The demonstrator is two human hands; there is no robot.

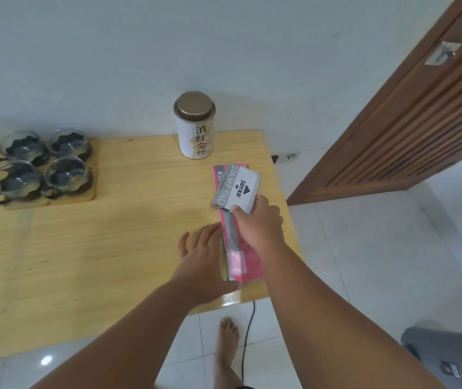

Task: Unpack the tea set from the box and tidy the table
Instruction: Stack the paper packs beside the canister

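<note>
Head cam looks down at a wooden table (pixel 111 234). Right hand (pixel 257 220) reaches out over the right edge, fingers pinched on a grey stamp pad box (pixel 238 189), lifted a bit and tilted over a pink packet (pixel 238 248) lying flat along that edge. Left hand (pixel 201 254) is flat, fingers spread wide, palm down just beside the packet's left side, holding nothing. Tea tin (pixel 194 126) stands upright at the back edge, near the right corner. Four glass cups (pixel 41 164) sit on a wooden tray (pixel 89 192) by the back left. Nothing blocks the hands. Bare foot (pixel 225 349) and a black cable (pixel 248 332) on the floor below.
</note>
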